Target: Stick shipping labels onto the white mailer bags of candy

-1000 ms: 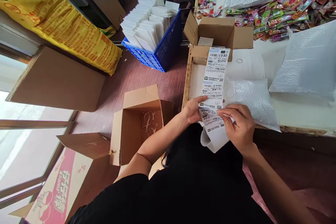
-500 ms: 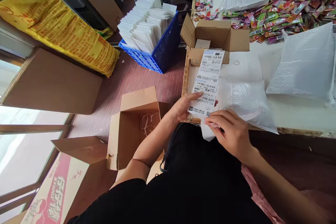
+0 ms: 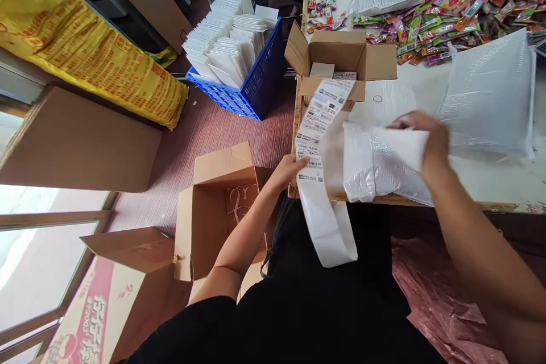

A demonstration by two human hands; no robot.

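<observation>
A long strip of printed labels (image 3: 326,105) runs from the small open carton (image 3: 379,62) down past the table edge, its lower end a bare white backing curl. My left hand (image 3: 286,172) pinches the strip at its left edge. Over the bubble-wrapped package (image 3: 362,165) my right hand (image 3: 433,142), blurred by motion, has its fingers closed around a white label piece (image 3: 407,145). This piece lies above the right part of the package. A larger wrapped package (image 3: 488,94) rests farther right on the table.
Candy packets (image 3: 426,28) are heaped at the table's back. A blue crate (image 3: 267,74) holds white envelopes. On the floor stand an open carton (image 3: 209,227) and a printed box (image 3: 106,307); a yellow sack (image 3: 102,51) leans at left.
My right hand has moved up and right over the package with a white label piece. My left hand has shifted slightly left; the strip's bare backing now hangs lower.
</observation>
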